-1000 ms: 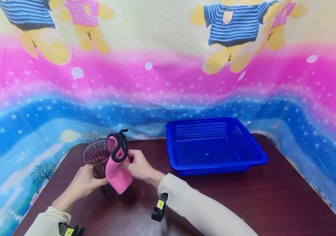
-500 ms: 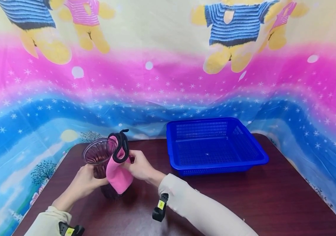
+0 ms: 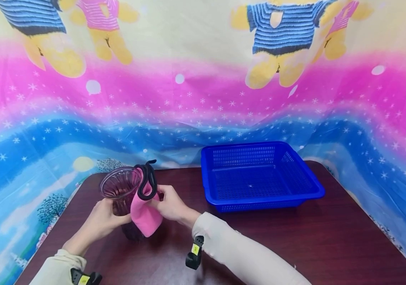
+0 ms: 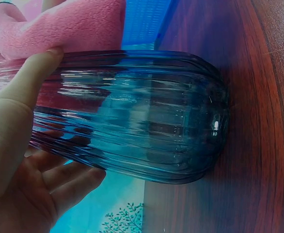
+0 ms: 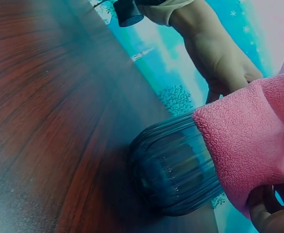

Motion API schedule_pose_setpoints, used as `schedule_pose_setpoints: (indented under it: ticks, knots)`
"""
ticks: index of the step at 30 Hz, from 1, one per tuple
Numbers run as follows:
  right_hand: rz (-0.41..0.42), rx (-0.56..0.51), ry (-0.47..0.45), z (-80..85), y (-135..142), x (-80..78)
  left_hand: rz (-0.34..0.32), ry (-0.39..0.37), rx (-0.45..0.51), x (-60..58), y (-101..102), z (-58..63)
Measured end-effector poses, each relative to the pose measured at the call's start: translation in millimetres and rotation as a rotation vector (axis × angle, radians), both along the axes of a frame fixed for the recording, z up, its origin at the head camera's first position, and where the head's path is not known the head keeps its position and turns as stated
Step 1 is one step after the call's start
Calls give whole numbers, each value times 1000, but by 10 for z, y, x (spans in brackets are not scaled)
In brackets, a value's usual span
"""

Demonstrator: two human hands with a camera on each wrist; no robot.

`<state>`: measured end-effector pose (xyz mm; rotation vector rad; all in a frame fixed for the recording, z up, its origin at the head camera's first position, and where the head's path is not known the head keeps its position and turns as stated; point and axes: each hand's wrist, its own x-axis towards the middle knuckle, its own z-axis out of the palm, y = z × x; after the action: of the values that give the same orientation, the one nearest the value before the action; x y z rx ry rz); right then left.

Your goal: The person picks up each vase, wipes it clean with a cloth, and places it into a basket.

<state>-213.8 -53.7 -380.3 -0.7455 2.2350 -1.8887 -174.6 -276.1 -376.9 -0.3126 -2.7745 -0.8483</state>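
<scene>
A ribbed glass vase (image 3: pixel 117 188), purplish at its flared rim and bluish lower down in the wrist views, stands on the table. My left hand (image 3: pixel 101 219) grips its side below the rim, thumb across the near face and fingers behind, as the left wrist view also shows. On the vase's right side lies a fluffy pink cloth (image 5: pixel 248 131) with a black edge folded over at the top. My right hand (image 3: pixel 170 204) pinches this cloth against the glass, thumb on the front; its other fingers are partly hidden behind the cloth. The vase's ribbed base (image 5: pixel 176 167) shows below the cloth.
A blue plastic basket (image 3: pixel 208 190) with perforated sides stands at the back of the table, to the right of the vase. The dark red-brown wooden table (image 3: pixel 277 245) ends at a printed curtain (image 3: pixel 188 134) behind and at the sides.
My right hand and the pink cloth have slid slightly down and to the right along the vase. My left hand and the vase have stayed in place.
</scene>
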Motion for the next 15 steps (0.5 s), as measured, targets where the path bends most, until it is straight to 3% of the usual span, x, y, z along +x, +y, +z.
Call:
schedule_pose_setpoints:
  ticks: [15]
  knots:
    - [-23, 37, 8, -181, 34, 13, -14, 29, 7, 1, 2, 5]
